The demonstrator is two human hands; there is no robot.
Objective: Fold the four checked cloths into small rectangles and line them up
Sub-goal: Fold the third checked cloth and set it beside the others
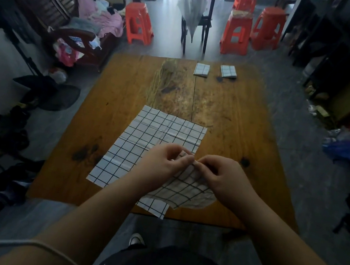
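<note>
A white cloth with a black check point(147, 133) lies flat on the wooden table point(234, 108), its near corner hanging over the front edge. On top of it, a second checked cloth point(184, 190) is lifted and crumpled. My left hand point(161, 163) and my right hand point(225, 178) both pinch its upper edge, fingertips close together above the table. Two folded checked cloths, the left one point(201, 70) and the right one point(228, 71), sit side by side near the table's far edge.
Orange plastic stools point(138, 24) and a dark chair point(196, 20) stand beyond the table. A wooden bench with heaped clothes point(91, 18) is at the left. Clutter and bags lie on the floor on both sides.
</note>
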